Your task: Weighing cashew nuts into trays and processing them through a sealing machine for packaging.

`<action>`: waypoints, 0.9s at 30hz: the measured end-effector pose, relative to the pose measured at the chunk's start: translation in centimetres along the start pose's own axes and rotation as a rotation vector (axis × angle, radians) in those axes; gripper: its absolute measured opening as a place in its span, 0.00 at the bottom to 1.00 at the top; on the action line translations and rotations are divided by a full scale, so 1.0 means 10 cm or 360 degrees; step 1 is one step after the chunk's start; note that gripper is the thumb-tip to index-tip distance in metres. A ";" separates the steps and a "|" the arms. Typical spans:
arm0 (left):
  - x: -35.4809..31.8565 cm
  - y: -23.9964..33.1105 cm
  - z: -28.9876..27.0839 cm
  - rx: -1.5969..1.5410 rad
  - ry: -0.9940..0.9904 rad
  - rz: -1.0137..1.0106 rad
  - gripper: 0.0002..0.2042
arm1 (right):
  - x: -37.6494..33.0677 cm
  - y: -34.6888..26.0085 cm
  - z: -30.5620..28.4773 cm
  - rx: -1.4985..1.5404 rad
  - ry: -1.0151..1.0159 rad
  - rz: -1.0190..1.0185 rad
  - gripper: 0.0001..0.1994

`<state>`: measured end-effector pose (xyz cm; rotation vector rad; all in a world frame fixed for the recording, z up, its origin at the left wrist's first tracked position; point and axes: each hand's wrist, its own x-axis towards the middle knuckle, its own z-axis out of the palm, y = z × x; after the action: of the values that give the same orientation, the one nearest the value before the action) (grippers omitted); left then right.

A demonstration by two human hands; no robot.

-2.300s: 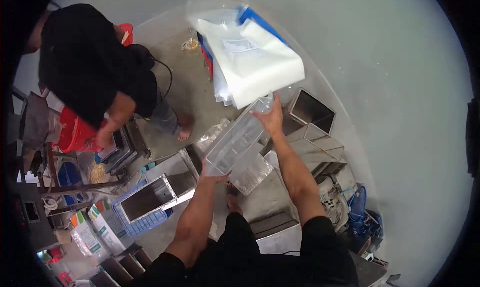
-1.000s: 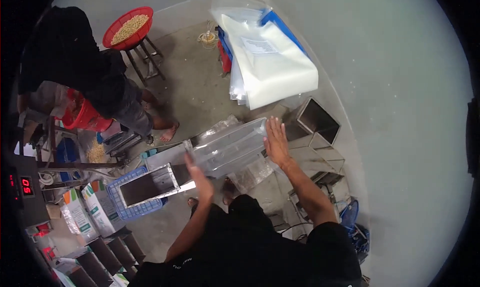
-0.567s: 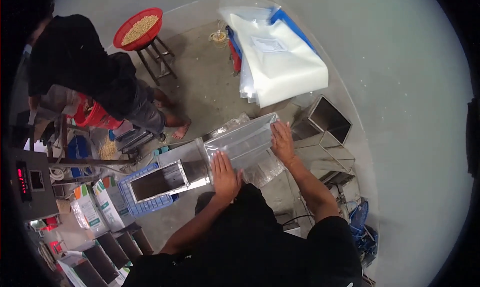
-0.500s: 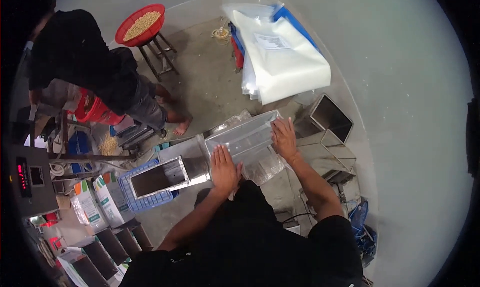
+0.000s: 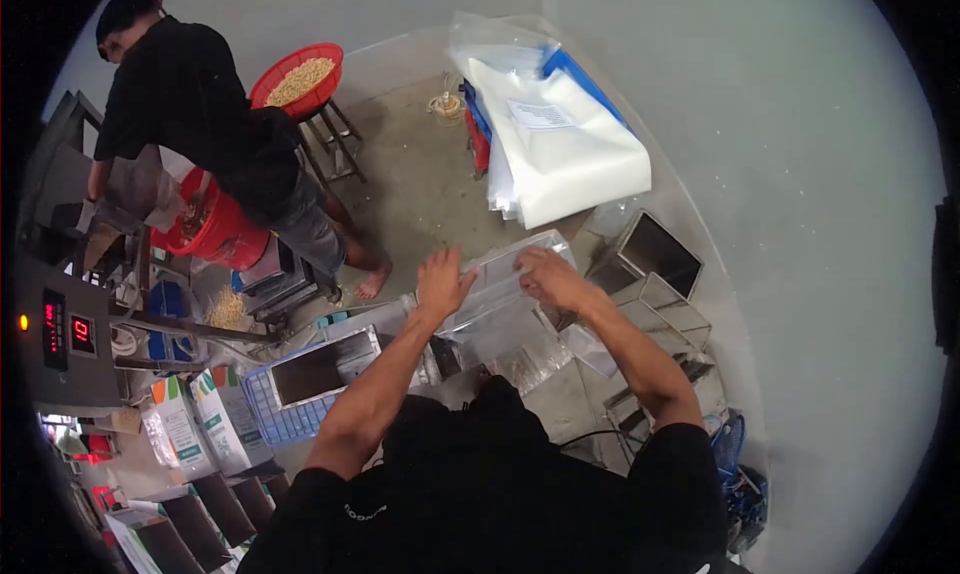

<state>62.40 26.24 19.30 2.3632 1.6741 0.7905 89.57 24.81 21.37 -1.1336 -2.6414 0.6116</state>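
A clear, box-shaped plastic bag (image 5: 493, 292) lies in front of me, its top open and its walls standing up. My left hand (image 5: 441, 284) is at its left end, fingers spread, thumb toward the bag. Over the right part of the bag is my right hand (image 5: 553, 278), with fingers bent and apart; whether the fingertips touch the film is hard to see. Left of the bag, a rectangular metal frame (image 5: 330, 364) with an open top stands on a blue plastic basket (image 5: 285, 426), partly behind my left forearm.
At left a person in black (image 5: 190, 84) bends over a red bucket (image 5: 240, 236). A red basin of nuts (image 5: 330, 58) stands on a stool. White film bags (image 5: 590, 164) are stacked ahead. Metal box moulds (image 5: 655, 256) lie right; cartons (image 5: 222, 414) and a digital display (image 5: 68, 329) are left.
My left hand has moved up, away from me, along the bag's left end, and its fingers have spread. My right hand has shifted left and curled. The other person has straightened somewhat.
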 end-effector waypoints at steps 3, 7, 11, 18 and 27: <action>0.11 -0.01 -0.14 -0.0200 -0.0648 -0.0155 0.15 | 0.20 -0.31 -0.33 -0.0301 0.0187 -0.0069 0.04; 0.20 0.45 -0.68 -0.0175 -0.0770 0.0017 0.18 | 0.50 -0.14 -0.69 -0.0002 -0.0360 0.0171 0.04; -0.37 1.15 -2.00 -0.0835 0.0519 0.0803 0.19 | 0.67 -0.86 -1.83 -0.0048 0.0185 0.0203 0.09; -1.81 -0.07 -1.39 -0.1598 -0.0911 0.0512 0.34 | 0.56 -3.99 -4.20 -0.0656 0.0629 0.0308 0.09; -1.75 -3.07 -3.64 -0.1013 0.0708 -0.0774 0.22 | 0.13 -4.62 -3.30 -0.0520 0.1702 0.0998 0.34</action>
<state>14.61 15.01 32.11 1.3528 1.6850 1.5247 70.17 6.77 71.59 -1.7334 -1.4754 -0.3334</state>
